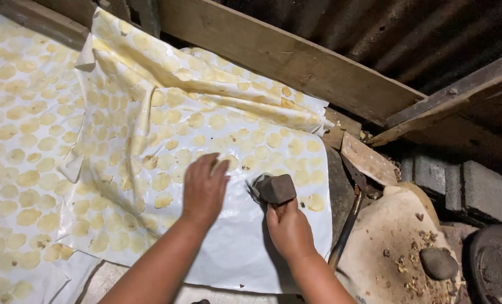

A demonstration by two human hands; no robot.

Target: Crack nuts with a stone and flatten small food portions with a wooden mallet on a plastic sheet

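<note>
White sheet with rows of flat yellow discs covers most of the view; its left and lower edges are cut off by the frame, and a folded-over ridge hides part of the pattern near the top. What carries the sheet is hidden under it. Wooden beam runs diagonally above; the corrugated wall behind it is dark, detail hard to read. Pale stone slab at right holds brown crumbs and a grey pebble. Left hand lies flat on the sheet, fingers together. Right hand has fingers clamped on the handle of a block-headed mallet; the handle is mostly hidden, the head sits over the sheet beside the left hand.
</note>
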